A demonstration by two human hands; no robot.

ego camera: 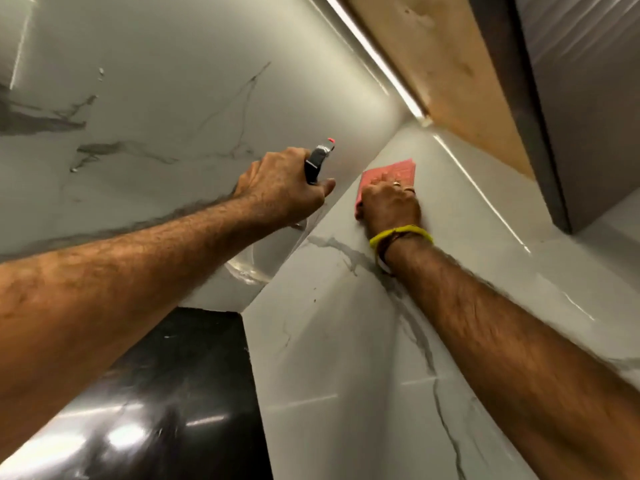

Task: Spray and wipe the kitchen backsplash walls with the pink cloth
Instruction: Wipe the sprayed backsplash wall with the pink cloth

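The white marble-veined backsplash (145, 98) meets a second wall panel (346, 341) in a corner. My left hand (280, 188) grips a spray bottle (317, 161) with a black head and a red nozzle tip, aimed at the corner; the bottle's body is hidden behind the hand. My right hand (389, 202) presses the folded pink cloth (398, 173) flat against the right panel, high up near the corner. A yellow band circles that wrist.
A lit light strip (374, 53) runs under the wooden underside of the upper cabinet (450, 71). A dark cabinet front (571, 98) juts out at the right. The glossy black countertop (166, 410) lies below.
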